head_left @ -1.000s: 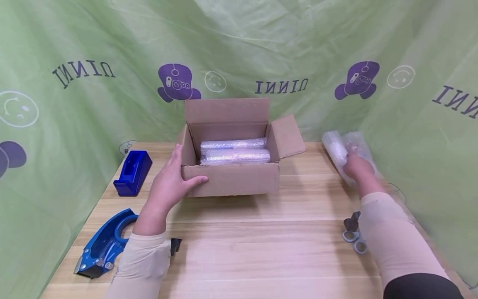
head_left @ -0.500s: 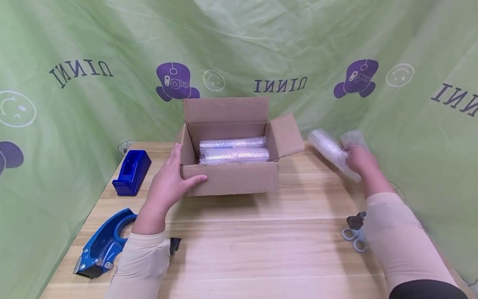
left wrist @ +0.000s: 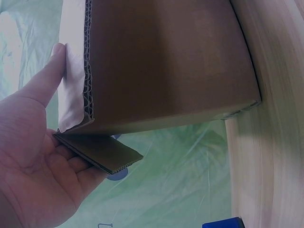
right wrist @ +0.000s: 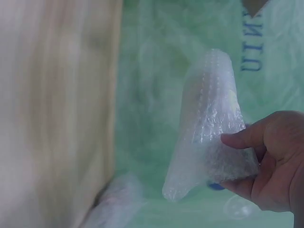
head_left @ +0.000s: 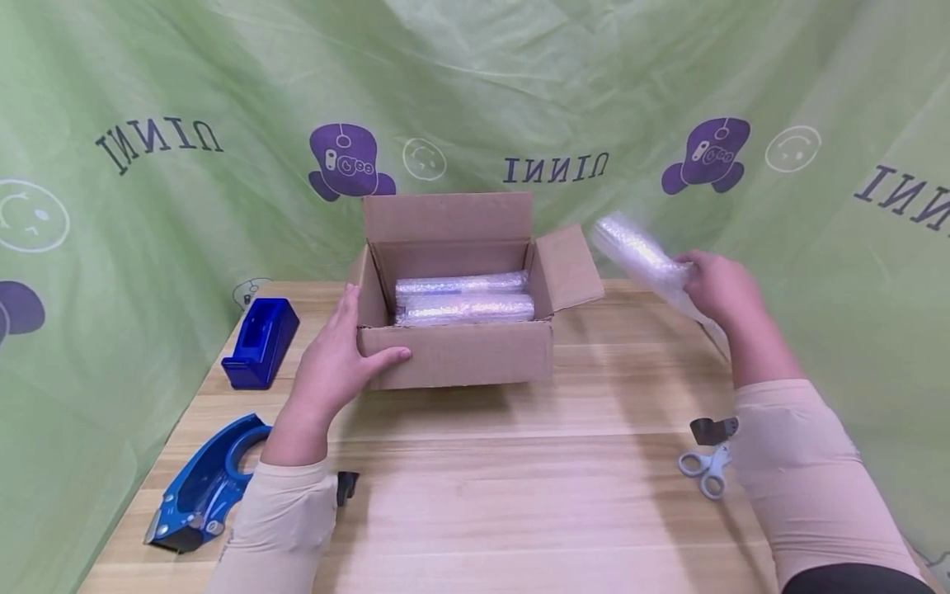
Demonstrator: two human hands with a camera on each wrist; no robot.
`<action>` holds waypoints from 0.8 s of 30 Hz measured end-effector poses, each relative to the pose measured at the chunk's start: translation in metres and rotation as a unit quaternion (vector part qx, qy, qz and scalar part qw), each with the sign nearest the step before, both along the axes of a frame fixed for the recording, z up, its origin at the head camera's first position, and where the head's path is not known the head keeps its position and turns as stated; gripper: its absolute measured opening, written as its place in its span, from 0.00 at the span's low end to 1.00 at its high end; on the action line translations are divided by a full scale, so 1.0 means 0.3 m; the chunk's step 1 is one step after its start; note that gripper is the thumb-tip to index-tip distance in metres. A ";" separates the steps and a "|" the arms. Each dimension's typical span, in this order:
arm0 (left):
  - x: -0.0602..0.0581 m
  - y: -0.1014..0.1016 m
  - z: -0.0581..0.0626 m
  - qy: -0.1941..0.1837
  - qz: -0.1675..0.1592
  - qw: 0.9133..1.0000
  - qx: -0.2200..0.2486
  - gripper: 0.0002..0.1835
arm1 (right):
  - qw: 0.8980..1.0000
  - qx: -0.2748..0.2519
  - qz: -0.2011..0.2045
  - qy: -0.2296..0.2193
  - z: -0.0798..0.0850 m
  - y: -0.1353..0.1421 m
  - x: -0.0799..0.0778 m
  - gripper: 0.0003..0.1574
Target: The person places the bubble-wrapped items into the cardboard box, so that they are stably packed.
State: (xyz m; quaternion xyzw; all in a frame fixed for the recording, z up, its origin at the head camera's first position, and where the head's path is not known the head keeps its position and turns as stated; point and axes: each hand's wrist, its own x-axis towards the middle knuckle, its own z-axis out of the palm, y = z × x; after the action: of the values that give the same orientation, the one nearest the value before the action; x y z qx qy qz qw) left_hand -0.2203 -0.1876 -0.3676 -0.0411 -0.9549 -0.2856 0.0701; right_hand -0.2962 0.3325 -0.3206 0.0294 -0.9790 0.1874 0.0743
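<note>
My left hand (head_left: 334, 355) grips the front left corner of an open cardboard box (head_left: 456, 356), thumb across the front. In the left wrist view, its fingers lie against a small side flap (left wrist: 102, 149). Inside the box, bubble-wrapped bundles (head_left: 471, 308) lie side by side. Off to the right, my right hand (head_left: 723, 289) pinches a loose roll of bubble wrap (head_left: 638, 252), lifted above the table and tilted toward the box. Whether anything is inside this roll, I cannot tell. Another piece of clear wrap (right wrist: 118, 202) shows low in the right wrist view.
At the left stand a blue tape dispenser (head_left: 260, 342) and a blue handheld tape gun (head_left: 204, 487). Grey-handled scissors (head_left: 708, 470) lie by the right forearm. A green printed curtain (head_left: 475, 99) hangs around the wooden table (head_left: 519, 478). The box's right flap (head_left: 570, 268) sticks outward.
My right hand has picked the bubble wrap roll up from the table's back right and raised it leftward toward the box. The left hand has stayed on the box.
</note>
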 end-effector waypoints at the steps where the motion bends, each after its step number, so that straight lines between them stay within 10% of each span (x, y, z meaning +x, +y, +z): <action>1: 0.000 0.000 0.000 0.000 0.000 1.000 0.000 0.68 | 1.000 0.002 0.001 0.010 0.013 -0.010 0.004 0.28; 24: 0.008 -0.002 -0.007 0.015 -0.001 1.000 0.000 0.68 | 0.993 -0.011 0.038 0.115 0.251 -0.284 0.070 0.27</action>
State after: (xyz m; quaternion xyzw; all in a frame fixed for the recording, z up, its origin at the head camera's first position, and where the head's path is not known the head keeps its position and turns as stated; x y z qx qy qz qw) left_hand -0.2180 -0.1883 -0.3697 -0.0462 -0.9537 -0.2849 0.0845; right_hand -0.2751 0.2473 -0.2454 0.0869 -0.9602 0.1958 0.1792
